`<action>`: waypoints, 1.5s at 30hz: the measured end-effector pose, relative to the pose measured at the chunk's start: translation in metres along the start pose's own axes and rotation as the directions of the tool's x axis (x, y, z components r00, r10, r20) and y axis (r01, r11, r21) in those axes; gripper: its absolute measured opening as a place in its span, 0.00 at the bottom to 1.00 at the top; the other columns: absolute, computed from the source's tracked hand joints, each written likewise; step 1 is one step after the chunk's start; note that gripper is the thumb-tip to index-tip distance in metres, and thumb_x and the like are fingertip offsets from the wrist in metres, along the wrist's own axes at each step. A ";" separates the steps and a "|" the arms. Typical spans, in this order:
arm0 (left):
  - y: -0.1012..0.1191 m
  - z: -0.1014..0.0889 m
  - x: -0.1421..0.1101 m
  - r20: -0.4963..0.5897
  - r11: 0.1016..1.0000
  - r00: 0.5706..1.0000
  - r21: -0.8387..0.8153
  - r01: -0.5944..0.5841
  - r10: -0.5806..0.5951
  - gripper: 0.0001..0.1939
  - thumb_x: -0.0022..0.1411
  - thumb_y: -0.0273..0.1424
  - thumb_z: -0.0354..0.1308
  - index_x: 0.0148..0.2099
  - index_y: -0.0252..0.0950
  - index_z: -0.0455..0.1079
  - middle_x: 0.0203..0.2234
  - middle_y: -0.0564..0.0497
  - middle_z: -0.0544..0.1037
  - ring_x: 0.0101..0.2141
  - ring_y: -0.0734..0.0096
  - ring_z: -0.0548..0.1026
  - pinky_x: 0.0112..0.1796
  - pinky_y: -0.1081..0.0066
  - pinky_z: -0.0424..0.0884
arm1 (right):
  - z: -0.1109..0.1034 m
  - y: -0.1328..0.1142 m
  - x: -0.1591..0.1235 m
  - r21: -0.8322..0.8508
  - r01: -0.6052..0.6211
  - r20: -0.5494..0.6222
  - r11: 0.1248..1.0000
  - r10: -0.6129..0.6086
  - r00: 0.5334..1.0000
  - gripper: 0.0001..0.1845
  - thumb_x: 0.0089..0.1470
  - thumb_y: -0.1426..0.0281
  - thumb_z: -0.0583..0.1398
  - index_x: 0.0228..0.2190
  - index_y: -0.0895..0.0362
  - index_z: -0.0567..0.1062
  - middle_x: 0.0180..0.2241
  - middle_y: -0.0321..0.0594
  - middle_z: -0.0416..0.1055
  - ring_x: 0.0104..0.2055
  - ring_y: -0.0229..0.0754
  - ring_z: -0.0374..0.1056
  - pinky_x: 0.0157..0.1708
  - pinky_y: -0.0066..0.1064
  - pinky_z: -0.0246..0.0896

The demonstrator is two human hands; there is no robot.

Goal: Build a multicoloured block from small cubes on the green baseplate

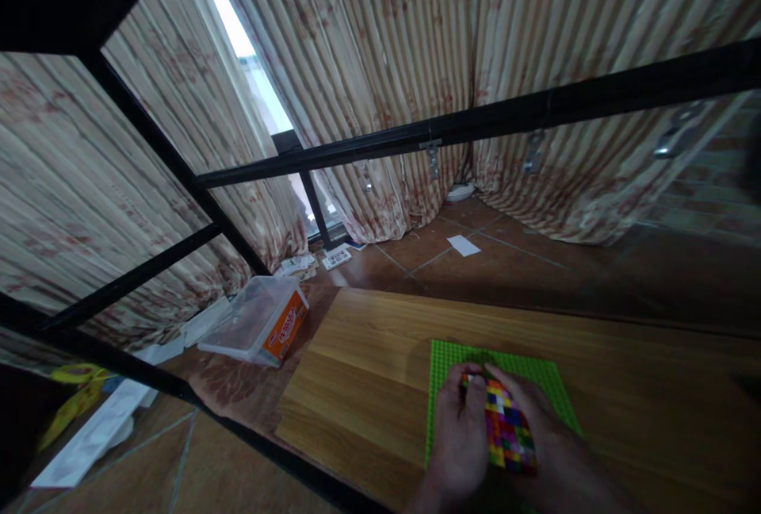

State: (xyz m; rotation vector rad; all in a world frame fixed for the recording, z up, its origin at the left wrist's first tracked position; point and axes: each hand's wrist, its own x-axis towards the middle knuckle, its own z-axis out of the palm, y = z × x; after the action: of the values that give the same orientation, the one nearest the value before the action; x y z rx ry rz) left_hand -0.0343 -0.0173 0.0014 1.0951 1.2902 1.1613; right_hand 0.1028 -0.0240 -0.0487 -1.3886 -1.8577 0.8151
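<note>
A green studded baseplate (452,359) lies on a wooden table (369,355). On it stands a block of small multicoloured bricks (506,428). My left hand (460,439) presses against the block's left side, fingers curled at its top edge. My right hand (550,443) wraps round its right side from behind. Both hands hold the block between them near the table's front edge.
A clear plastic box with an orange label (261,324) sits on the floor left of the table. Black metal frame bars (476,129) cross the view. Striped curtains (416,62) hang behind, and papers (462,245) lie on the tiled floor.
</note>
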 end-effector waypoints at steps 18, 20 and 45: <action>-0.002 0.004 -0.001 0.012 0.998 0.999 -0.045 0.044 -0.044 0.16 0.61 0.40 0.62 0.47 0.37 0.71 0.33 0.51 0.76 0.35 0.69 0.73 0.38 0.71 0.70 | -0.002 0.008 0.001 -0.007 -0.002 0.028 1.000 0.002 1.000 0.52 0.37 0.73 0.63 0.65 0.50 0.55 0.62 0.50 0.61 0.61 0.54 0.65 0.58 0.44 0.64; -0.001 0.004 -0.001 0.017 0.996 0.998 -0.064 0.058 -0.057 0.18 0.58 0.40 0.64 0.47 0.37 0.71 0.33 0.51 0.76 0.34 0.69 0.73 0.38 0.70 0.70 | -0.002 0.010 0.002 -0.005 -0.010 0.044 1.000 0.010 0.999 0.52 0.37 0.73 0.63 0.65 0.50 0.55 0.62 0.49 0.61 0.62 0.55 0.65 0.59 0.43 0.64; 0.001 0.003 -0.002 0.068 0.985 0.997 -0.169 0.044 -0.033 0.19 0.51 0.26 0.66 0.47 0.34 0.69 0.33 0.52 0.75 0.33 0.72 0.72 0.36 0.72 0.69 | -0.005 0.003 0.001 -0.005 -0.009 0.057 1.000 0.010 0.998 0.53 0.38 0.74 0.62 0.65 0.48 0.53 0.62 0.48 0.60 0.62 0.55 0.65 0.59 0.47 0.63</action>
State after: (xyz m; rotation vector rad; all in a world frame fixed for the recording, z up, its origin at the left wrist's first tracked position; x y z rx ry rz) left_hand -0.0308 -0.0190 0.0031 0.9701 1.1354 1.1748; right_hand 0.1083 -0.0221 -0.0486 -1.3912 -1.8990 0.8644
